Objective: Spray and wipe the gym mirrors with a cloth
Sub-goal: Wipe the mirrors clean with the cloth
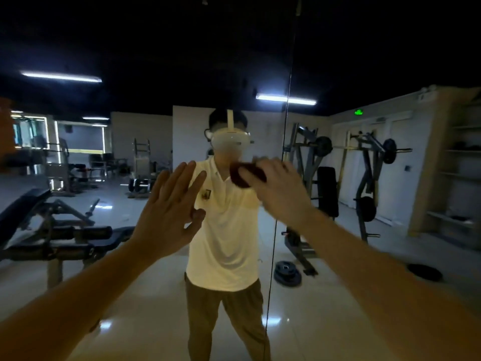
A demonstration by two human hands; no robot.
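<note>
Up at the big wall mirror (156, 126), person's got both arms stretched out. Right hand (278, 186) is around face height w/ a dark red crumpled cloth (243, 175) bunched under the fingers, grip closed round it, cloth against the glass just left of the vertical seam (286, 131) btw two panels. That hand's blurry, can't make out more.

Left hand (169, 207) sits lower and further left, grip wide, fingers straight, palm looks flat on the glass, holding nothing.

Reflection shows a white polo shirt (226, 243) and white headset (231, 140). Also reflected: black padded weight bench (52, 230) on the left, grey plate-loaded machines (369, 162) on the right, dark weight plates (287, 273) on the pale tiled floor (312, 321), green exit sign (358, 112) up top.
</note>
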